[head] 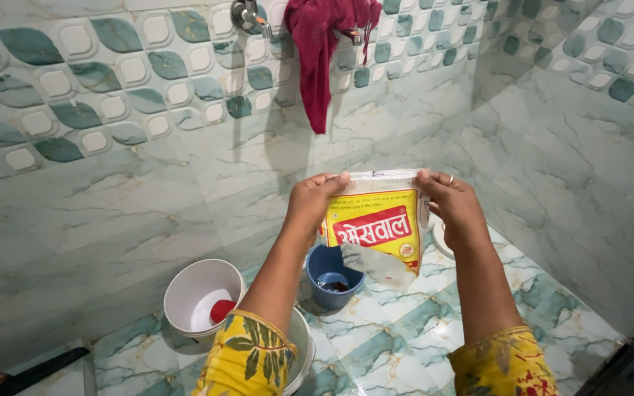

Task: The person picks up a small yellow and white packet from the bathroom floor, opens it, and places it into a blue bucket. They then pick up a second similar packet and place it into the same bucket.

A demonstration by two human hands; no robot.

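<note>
Pinching a yellow-and-red plastic packet (376,224) taut by its clear top edge, left hand (311,199) and right hand (455,205).

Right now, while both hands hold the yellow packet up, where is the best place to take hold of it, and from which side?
Probably the clear top strip of the yellow packet. The left hand and right hand pinch its two upper corners, so it hangs upright and the contents sag low. Come from above, between the hands: the strip there is flat and free, while the lower part looks limp.

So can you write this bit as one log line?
left hand: holds packet | right hand: holds packet | below: blue mug, white bucket
</note>
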